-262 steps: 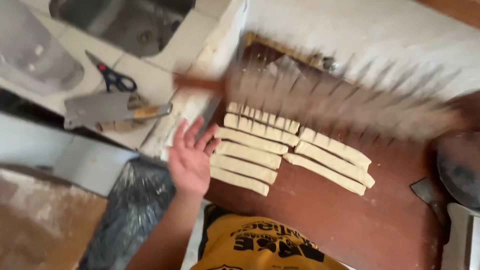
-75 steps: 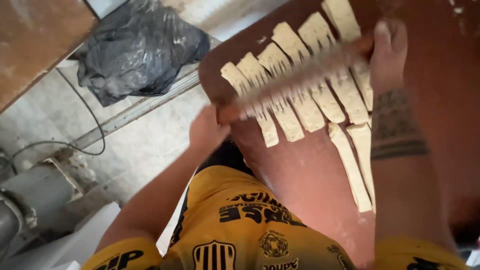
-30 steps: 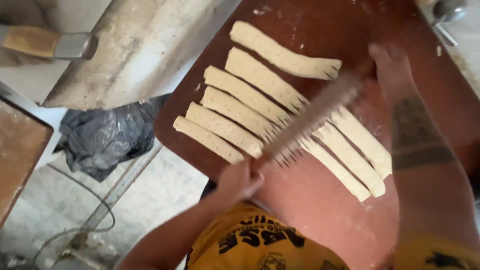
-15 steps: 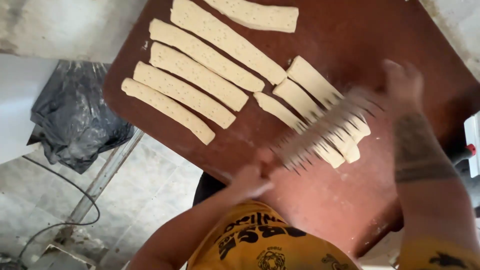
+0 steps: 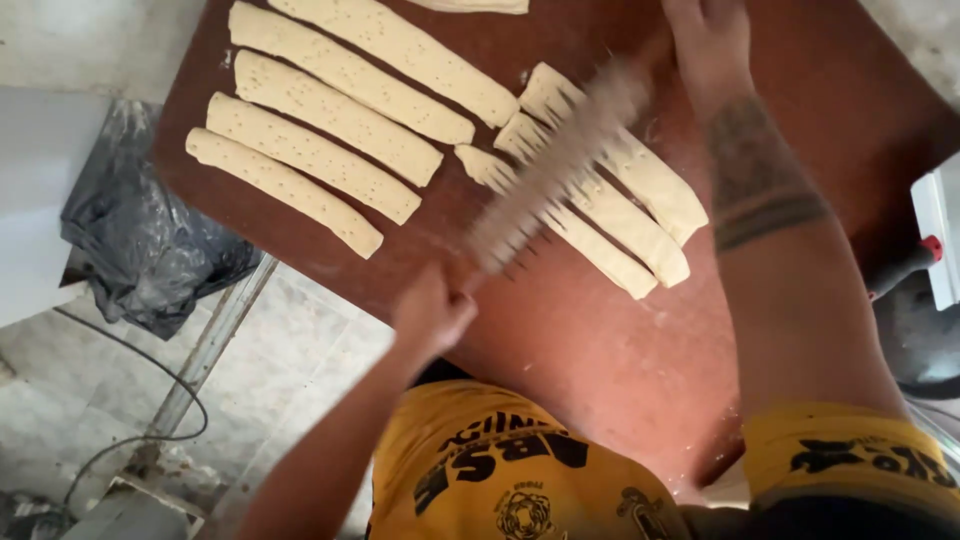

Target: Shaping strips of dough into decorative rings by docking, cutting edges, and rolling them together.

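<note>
In the head view, a long spiked roller with rows of thin metal pins [image 5: 560, 160] lies slantwise across the middle of the frame, from lower left to upper right, blurred with motion and pressed on three pale, flat strips of raw dough [image 5: 610, 190] right of centre. The left hand [image 5: 432, 312], low and centre, is closed round the roller's near handle; the right hand [image 5: 712, 45], at the top edge, sits on the far handle, fingers curled over it, though blur hides how tightly. Both forearms reach up the frame from a yellow printed shirt [image 5: 500, 470] at the bottom — the right one straight and tattooed, the left angled in from the lower left. The roller looks stiff and fairly light, best held by its two end handles, clear of the sharp pins; the dough seems soft, easily stretched or torn. Four more long dotted dough strips [image 5: 330, 130] lie side by side in the upper left on the reddish-brown worktop [image 5: 600, 350]. A crumpled black plastic bag [image 5: 150, 250] sits on the floor at left.
</note>
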